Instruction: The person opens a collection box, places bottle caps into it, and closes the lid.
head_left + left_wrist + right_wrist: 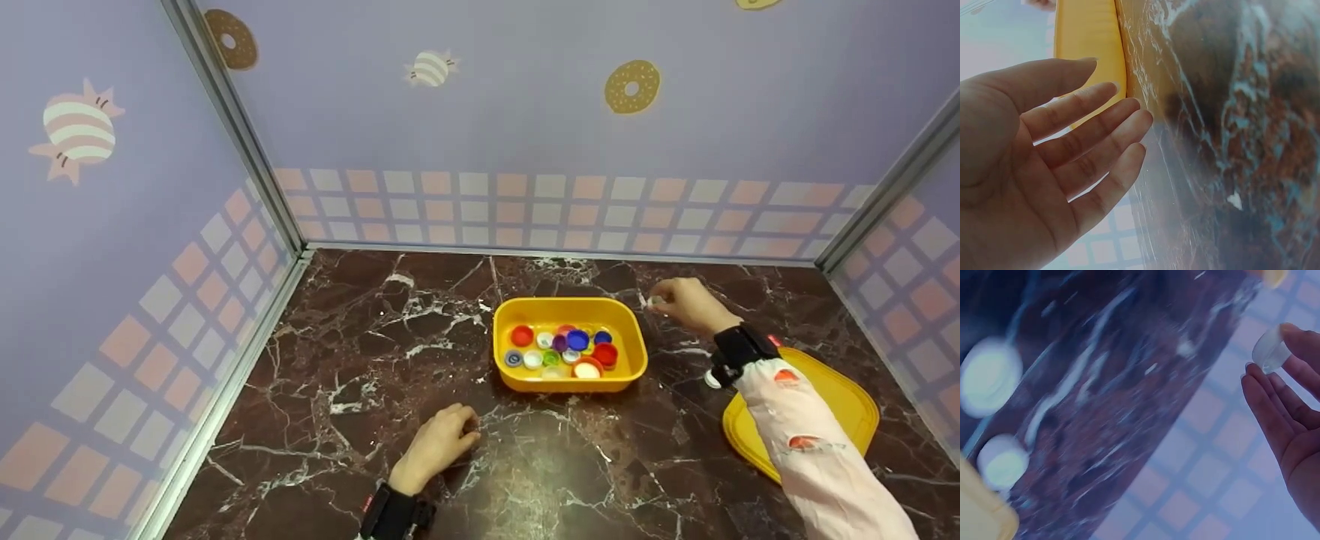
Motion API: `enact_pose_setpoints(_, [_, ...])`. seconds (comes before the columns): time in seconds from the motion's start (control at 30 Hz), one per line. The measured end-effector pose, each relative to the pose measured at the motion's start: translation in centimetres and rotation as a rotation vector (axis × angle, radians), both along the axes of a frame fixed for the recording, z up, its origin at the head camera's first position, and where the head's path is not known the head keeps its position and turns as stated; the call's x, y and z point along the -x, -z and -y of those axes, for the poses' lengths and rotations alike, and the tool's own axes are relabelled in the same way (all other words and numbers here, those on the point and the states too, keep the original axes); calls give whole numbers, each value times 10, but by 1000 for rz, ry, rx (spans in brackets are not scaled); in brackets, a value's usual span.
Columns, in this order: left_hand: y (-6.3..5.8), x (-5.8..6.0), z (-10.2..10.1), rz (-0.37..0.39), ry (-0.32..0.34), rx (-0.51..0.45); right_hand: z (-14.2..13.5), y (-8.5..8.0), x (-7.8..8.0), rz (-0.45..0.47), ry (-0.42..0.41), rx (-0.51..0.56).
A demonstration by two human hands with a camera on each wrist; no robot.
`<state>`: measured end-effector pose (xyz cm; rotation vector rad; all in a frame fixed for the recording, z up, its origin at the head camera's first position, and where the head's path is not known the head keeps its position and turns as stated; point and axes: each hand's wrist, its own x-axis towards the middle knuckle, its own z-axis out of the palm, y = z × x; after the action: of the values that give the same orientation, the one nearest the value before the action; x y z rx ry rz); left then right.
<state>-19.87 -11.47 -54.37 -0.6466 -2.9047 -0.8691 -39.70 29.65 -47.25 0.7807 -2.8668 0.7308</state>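
Beyond the right rim of the yellow tub (630,379), my right hand (694,306) pinches a small whitish, see-through bottle cap (1269,350) between thumb and fingers, held above the table. Inside the tub lie several bottle caps, among them a red cap (522,335), a blue cap (577,340) and a green cap (551,358). My left hand (439,444) is in front of the tub and to its left, its fingers loosely bent and apart. In the left wrist view the palm holds nothing, and the tub's side (1092,34) shows behind the fingertips.
A yellow lid (844,409) lies flat on the right of the dark marbled table (360,322), partly under my right forearm. Two white caps, a larger one (991,377) and a smaller one (1003,462), lie near it. Patterned panels (510,112) enclose the back and sides.
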Motion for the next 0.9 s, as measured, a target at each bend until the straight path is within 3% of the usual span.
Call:
enact_pose_setpoints(0.37, [0, 0, 0, -5, 0, -11, 81, -20, -5, -61, -185, -16])
enact_pose_setpoints(0.63, [0, -2, 1, -6, 4, -1, 124, -11, -8, -40, -327, -75])
enact_pose_setpoints(0.9, [-1, 0, -1, -27, 12, 1, 156, 1, -9, 47, -367, -153])
